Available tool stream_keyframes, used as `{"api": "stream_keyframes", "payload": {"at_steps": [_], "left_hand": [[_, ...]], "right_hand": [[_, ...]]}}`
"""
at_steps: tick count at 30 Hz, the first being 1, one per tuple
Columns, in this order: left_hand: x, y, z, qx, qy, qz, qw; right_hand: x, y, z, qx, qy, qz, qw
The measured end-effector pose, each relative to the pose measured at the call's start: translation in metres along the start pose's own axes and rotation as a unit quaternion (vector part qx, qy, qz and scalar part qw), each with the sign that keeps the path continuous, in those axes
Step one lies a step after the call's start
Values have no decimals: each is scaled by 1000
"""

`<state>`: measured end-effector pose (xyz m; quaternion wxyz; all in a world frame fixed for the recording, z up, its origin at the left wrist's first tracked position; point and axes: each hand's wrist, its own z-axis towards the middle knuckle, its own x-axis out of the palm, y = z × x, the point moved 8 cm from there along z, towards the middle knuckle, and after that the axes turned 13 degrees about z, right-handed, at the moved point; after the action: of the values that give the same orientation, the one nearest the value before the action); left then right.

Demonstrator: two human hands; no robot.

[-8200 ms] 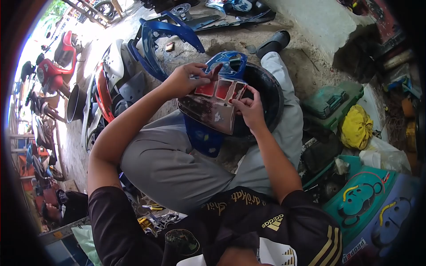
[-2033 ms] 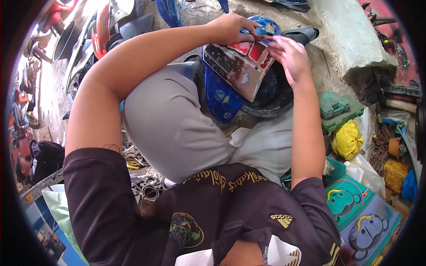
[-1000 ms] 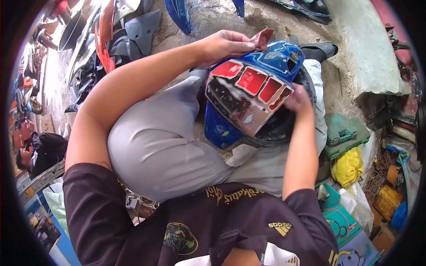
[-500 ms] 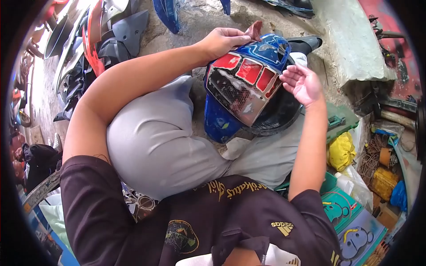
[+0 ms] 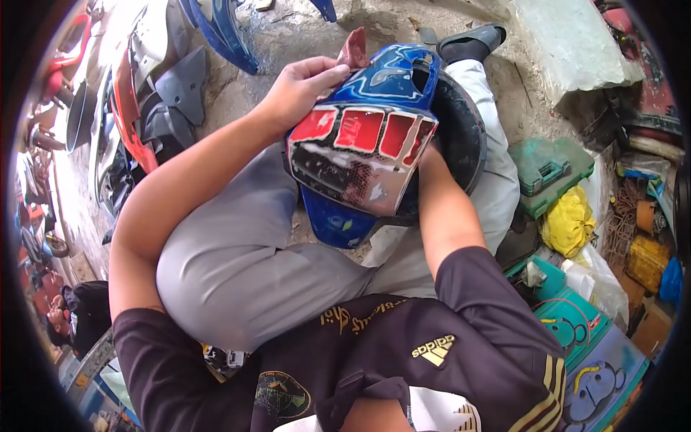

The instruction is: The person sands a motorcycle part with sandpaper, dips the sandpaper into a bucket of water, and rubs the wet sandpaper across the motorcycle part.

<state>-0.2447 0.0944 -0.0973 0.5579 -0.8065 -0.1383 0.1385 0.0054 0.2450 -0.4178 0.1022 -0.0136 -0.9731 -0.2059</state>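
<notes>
A blue motorcycle fairing point(image 5: 392, 79), with red patches and a worn grey and black section, rests across the rim of a black tub point(image 5: 471, 137) between my legs. At its upper left edge, my left hand point(image 5: 306, 86) is closed, pinching a reddish-brown piece that looks like sandpaper point(image 5: 353, 50) between thumb and fingers. This hand also steadies the fairing. My right forearm point(image 5: 450, 209) reaches down into the tub behind the fairing's right side. The right hand and whatever it touches are hidden there.
Blue panels point(image 5: 223, 32) lie on the concrete floor ahead. Black, white and red fairings point(image 5: 133, 108) are heaped at left. To the right are a green tool case point(image 5: 551, 173), a yellow bag point(image 5: 568, 219) and a concrete block point(image 5: 576, 57). A person point(image 5: 72, 313) is at far left.
My right hand, raised with open fingers beside the fairing before, has dropped into the tub out of sight. The fairing appears further left and turned slightly, with my left hand still at its edge.
</notes>
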Motion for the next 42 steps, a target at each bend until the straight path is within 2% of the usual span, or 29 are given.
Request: {"api": "stream_keyframes", "payload": {"at_steps": [5, 10, 11, 12, 13, 15, 19, 21, 25, 27, 29, 34, 38, 41, 42], "left_hand": [[-5, 13, 6, 6, 25, 7, 1000], [-4, 4, 4, 23, 1, 9, 1000], [-5, 5, 6, 30, -4, 22, 999], [-2, 1, 3, 17, 5, 7, 1000], [0, -3, 5, 27, 6, 19, 999], [-1, -6, 6, 44, -1, 42, 998], [-2, -2, 10, 46, -7, 68, 997], [1, 0, 10, 35, -2, 24, 999], [3, -2, 7, 22, 9, 3, 1000], [4, 3, 12, 26, 7, -9, 1000], [4, 5, 13, 47, -6, -46, 998], [5, -1, 0, -17, 12, -34, 999], [7, -10, -17, -40, 11, -34, 999], [6, -9, -20, -43, 12, -42, 998], [6, -9, -21, -45, 14, -49, 998]], "right_hand": [[0, -17, -5, 28, -14, 52, 998], [-20, 34, -33, 38, -6, 127, 991], [-27, 43, -41, 35, 7, 155, 987], [-35, 55, -28, 23, 82, 221, 972], [-40, 65, -56, 55, 114, 265, 956], [-36, 86, -144, -4, 8, 226, 974], [-16, 135, -219, -43, 117, 133, 983], [20, 147, -265, -71, 114, 47, 990], [111, 126, -331, -85, 201, -143, 965], [145, 108, -347, -97, 228, -189, 950], [169, 88, -370, -79, 242, -187, 949], [174, 92, -368, -153, 275, -95, 944], [129, 121, -349, -223, 252, -73, 939], [58, 145, -313, -329, 111, -93, 933], [31, 145, -287, -310, 74, -80, 944]]}}
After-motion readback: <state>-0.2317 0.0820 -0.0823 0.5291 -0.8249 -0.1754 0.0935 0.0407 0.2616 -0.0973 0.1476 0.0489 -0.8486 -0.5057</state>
